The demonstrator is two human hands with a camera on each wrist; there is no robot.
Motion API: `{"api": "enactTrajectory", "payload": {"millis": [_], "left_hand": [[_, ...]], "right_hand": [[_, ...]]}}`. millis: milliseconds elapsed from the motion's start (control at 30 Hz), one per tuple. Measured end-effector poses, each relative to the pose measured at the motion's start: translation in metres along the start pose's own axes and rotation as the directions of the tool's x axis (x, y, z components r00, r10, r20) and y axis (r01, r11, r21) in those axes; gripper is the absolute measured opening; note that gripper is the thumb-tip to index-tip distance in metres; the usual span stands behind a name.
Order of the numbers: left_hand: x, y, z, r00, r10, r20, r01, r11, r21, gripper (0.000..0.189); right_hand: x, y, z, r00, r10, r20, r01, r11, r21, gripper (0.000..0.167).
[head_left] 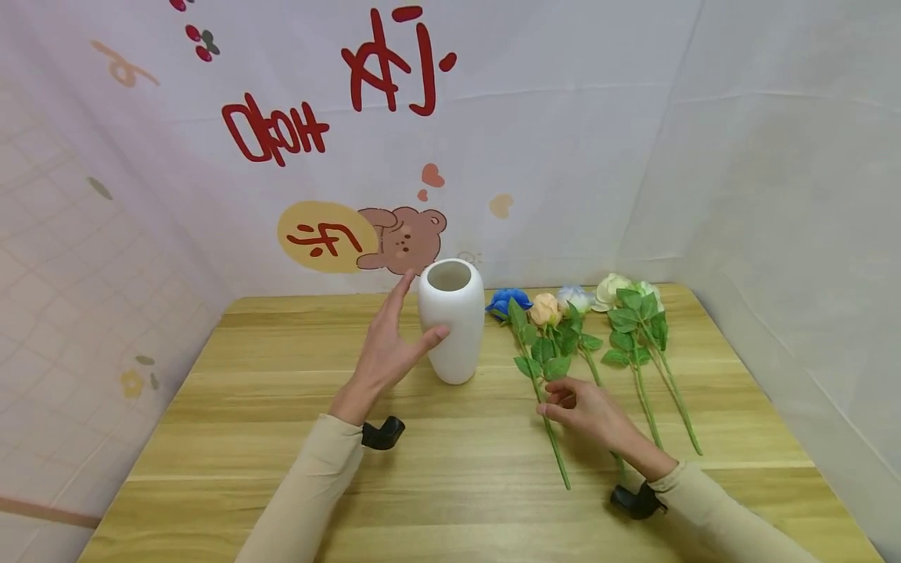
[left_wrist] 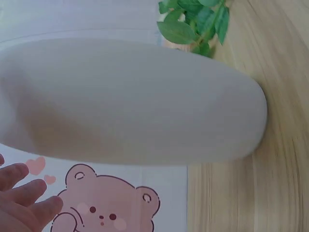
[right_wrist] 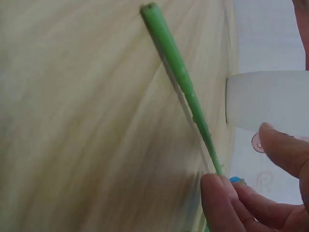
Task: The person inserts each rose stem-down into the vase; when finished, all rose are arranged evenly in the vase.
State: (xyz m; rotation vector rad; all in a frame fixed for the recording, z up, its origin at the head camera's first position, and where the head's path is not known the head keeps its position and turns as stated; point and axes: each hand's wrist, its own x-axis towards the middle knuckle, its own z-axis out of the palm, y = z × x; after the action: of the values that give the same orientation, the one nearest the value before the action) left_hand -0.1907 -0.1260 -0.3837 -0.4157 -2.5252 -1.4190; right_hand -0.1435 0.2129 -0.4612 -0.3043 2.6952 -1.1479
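A white vase (head_left: 461, 352) stands upright on the table. My left hand (head_left: 389, 344) is at its left side, fingers extended and thumb spread across its front; the vase fills much of the left wrist view. To the right, my right hand (head_left: 590, 407) reaches down to the green stem (head_left: 556, 453) of a blue rose (head_left: 508, 302), which lies flat. In the right wrist view its bent fingers (right_wrist: 217, 198) touch the stem (right_wrist: 178, 72), while the thumb (right_wrist: 285, 147) is held apart from them.
A peach rose (head_left: 545, 310), a pale blue rose (head_left: 574, 298) and white roses (head_left: 612, 291) lie along the right half of the wooden table (head_left: 232, 438), heads toward the back. A printed white cloth (head_left: 577, 141) hangs behind. Each wrist wears a small black camera (head_left: 383, 433).
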Motion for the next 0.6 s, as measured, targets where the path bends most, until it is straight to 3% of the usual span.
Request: {"api": "enactTrajectory", "payload": {"millis": [267, 600], "left_hand": [[0.008, 0.002, 0.012, 0.997, 0.053, -0.061, -0.062, 0.985, -0.161, 0.089], [0.009, 0.003, 0.022, 0.993, 0.06, -0.105, -0.081, 0.974, -0.213, 0.084]], "right_hand": [[0.007, 0.006, 0.002, 1.0, 0.001, 0.024, 0.0, 0.999, -0.045, 0.031], [0.015, 0.009, 0.002, 0.997, 0.051, 0.065, -0.048, 0.998, -0.036, 0.016]]}}
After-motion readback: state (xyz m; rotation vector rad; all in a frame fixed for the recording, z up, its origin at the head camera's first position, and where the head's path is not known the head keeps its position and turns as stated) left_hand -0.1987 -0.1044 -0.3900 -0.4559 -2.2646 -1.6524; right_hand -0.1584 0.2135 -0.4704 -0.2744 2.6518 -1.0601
